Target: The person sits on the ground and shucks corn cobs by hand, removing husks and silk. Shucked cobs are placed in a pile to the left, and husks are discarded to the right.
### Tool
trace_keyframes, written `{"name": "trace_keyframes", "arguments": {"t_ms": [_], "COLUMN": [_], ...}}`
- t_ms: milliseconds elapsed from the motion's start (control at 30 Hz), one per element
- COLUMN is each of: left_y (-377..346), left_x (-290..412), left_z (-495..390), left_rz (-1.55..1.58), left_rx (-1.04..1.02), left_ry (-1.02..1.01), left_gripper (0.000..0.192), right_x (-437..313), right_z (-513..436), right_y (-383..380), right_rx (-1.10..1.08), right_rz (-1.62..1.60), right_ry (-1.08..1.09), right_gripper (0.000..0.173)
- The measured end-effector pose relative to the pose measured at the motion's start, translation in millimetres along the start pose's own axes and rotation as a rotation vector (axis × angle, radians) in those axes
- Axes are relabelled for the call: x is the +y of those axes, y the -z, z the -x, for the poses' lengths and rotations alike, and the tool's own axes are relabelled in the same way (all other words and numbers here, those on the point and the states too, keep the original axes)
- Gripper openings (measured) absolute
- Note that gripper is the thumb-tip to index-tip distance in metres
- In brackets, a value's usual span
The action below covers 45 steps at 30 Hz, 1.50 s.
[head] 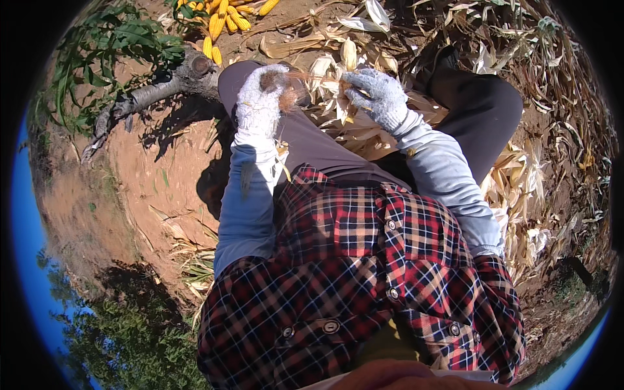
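Note:
My left hand (260,97), in a whitish knit glove, is curled above my bent leg. Reddish-brown corn silk (288,99) hangs at its fingers, and whether a cob is inside the fist cannot be made out. In a grey knit glove, my right hand (378,95) pinches a small brown tuft (346,87) at its fingertips. Fine strands stretch between the two hands. Pale dry corn husks (363,139) lie on the ground between my legs, and an upright husk tip (349,54) stands just beyond my right fingers.
Husked yellow corn cobs (229,17) are piled at the top left. A cut tree branch (161,87) with green leaves (131,36) lies left of my knee. Dry corn stalks and leaves (570,112) cover the right side. More husks (516,180) lie beside my right arm.

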State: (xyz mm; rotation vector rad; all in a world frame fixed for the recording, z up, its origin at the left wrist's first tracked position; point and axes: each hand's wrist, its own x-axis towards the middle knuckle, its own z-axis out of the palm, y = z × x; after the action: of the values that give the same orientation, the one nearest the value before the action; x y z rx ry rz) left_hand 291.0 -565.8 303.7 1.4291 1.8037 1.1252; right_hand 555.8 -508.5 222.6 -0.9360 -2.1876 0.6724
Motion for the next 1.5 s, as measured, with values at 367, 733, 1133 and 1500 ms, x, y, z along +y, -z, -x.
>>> {"name": "trace_keyframes", "arguments": {"t_ms": [367,733,1133,1500], "left_y": [152,148,185,172], "left_x": [-130,-271,-320,-314], "left_z": [69,152,235,246], "left_rz": [0.799,-0.773,-0.678,-0.876], "left_rx": [0.366,0.138,0.099,-0.163], "left_ry": [0.152,0.216,0.821,0.794], "left_gripper": [0.039,0.055,0.036,0.051], "right_x": [-3,3,5,6], "right_z": [-4,-1,3,2], "right_y": [10,6,-2,0], "right_rx": [0.077,0.084,0.032,0.004], "right_rz": [-0.209,-0.182,-0.233,-0.213], "right_ry": [-0.155,-0.131,-0.233,-0.216], "right_gripper": [0.028,0.028,0.029,0.029]}}
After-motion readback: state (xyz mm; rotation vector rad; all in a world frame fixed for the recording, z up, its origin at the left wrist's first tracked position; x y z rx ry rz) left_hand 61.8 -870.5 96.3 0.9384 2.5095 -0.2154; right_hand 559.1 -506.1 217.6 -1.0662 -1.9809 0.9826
